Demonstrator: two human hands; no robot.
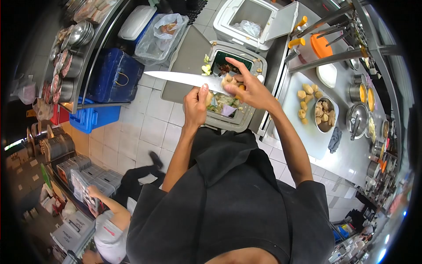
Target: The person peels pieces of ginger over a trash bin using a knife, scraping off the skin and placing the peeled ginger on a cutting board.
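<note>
- Knife (pixel 184 79) first: it sits in my left hand (pixel 195 105), fist wrapped round the handle, long blade lying flat and pointing away to my left, out over the floor tiles and the bin's edge.
- My right hand (pixel 250 90) is curled around a pale peeled piece (pixel 228 80), pinching it against the blade near the handle, forefinger stretched out above it.
- Both hands hover right over the open waste bin (pixel 233 86), and I judge that's so the trimmings drop straight in; scraps of peel and greens already lie inside, with bits caught on the rim.
- To my right, on the steel tabletop (pixel 351 154), a white cutting board (pixel 303 132) carries several peeled chunks (pixel 306 93), just beside a metal bowl (pixel 325 115) filled with more of the same.
- A blue-grey cloth (pixel 335 140) is draped at the board's edge, close to hand for wiping, I'd say.
- Further right, pots and small containers line the tabletop, one with a ladle standing in it.
- Beyond the bin, a white lidded box (pixel 252 22) stands open with a plastic bag inside.
- To my left, a blue cooler (pixel 115 75) and blue crates sit on the floor under a shelf of steel bowls.
- Lower left, another person (pixel 110 215) crouches by the storage boxes, well apart from me.
</note>
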